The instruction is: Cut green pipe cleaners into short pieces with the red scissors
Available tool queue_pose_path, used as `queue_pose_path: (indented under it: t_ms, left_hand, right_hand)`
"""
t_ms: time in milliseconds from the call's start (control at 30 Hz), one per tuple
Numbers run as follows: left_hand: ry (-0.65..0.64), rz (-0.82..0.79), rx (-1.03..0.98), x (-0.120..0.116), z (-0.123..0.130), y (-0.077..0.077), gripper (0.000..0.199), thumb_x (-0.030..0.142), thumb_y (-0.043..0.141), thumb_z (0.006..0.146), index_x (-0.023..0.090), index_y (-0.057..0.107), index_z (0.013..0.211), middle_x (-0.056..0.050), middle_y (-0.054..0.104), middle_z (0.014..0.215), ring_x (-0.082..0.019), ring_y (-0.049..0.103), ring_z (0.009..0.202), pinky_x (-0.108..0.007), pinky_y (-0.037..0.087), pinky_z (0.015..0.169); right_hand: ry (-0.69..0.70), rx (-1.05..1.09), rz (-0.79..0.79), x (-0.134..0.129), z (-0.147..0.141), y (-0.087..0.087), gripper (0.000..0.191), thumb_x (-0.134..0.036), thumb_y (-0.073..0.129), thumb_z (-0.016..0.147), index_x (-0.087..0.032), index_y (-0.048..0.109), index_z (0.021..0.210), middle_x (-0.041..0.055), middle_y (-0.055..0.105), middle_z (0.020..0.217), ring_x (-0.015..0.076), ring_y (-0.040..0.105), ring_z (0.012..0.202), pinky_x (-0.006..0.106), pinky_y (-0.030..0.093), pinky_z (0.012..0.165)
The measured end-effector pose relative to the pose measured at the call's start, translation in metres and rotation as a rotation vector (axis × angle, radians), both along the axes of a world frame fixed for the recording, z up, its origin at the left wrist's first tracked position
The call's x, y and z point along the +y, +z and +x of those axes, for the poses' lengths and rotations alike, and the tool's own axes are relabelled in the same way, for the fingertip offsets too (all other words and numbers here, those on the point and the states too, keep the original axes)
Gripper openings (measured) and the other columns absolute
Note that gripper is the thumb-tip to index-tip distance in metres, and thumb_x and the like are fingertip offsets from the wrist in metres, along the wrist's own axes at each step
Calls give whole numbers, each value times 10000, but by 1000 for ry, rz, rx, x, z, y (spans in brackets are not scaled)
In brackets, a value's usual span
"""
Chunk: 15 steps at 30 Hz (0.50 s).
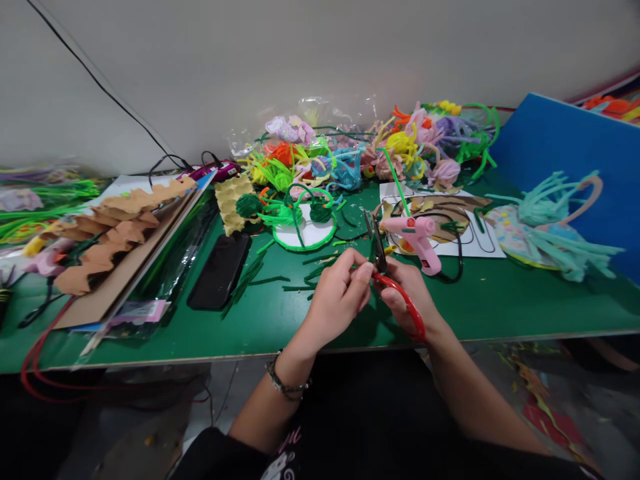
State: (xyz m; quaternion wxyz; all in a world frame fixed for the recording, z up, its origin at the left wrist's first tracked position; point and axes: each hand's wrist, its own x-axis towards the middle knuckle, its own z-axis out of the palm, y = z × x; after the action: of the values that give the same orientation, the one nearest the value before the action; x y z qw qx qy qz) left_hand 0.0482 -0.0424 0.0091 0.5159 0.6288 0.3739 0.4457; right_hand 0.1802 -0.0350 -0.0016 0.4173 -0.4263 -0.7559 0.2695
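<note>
In my right hand (407,293) is a pair of red-handled scissors (407,308), its dark blades pointing up and a little apart. Close beside the blades, my left hand (343,287) is closed in a pinch on a dark green pipe cleaner (372,249), most of it hidden by the fingers. Beyond the hands lies a pink glue gun (419,235) on white paper, a bright green stick rising behind it. Left of it sits a white disc with a green rim (306,245), carrying green pipe-cleaner shapes. Cut dark green pieces (245,283) are scattered left of my left hand.
A black phone (219,272) lies left of the cut pieces, near stacked cardboard and egg-carton strips (117,241). Colourful pipe-cleaner bundles (345,167) line the wall. At the right are a teal pipe-cleaner piece (545,207) and an upright blue board (565,153).
</note>
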Motion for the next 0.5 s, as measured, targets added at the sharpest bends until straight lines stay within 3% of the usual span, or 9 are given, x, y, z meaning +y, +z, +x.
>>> queue_pose_path:
  t_ms: [333,500]
  left_hand:
    - [-16,14,-45,0,0,-1,205,338,352,863,185,373,729,125,346,373,-26,288,297,-161,257,382]
    - [-15,29,-62,0,1,-1,202,332,351,865,185,367,727,125,344,377,-24,290,301,-157,254,377]
  right_hand:
    - [13,87,-75,-3,-1,3,562,-718,318,699,-179,411,568,-52,318,450,67,270,401,222,231,388]
    - [-3,105,-71,-4,-2,3,566,-710,344,695,-165,467,608,-51,326,449,65,276,394,217,224,369]
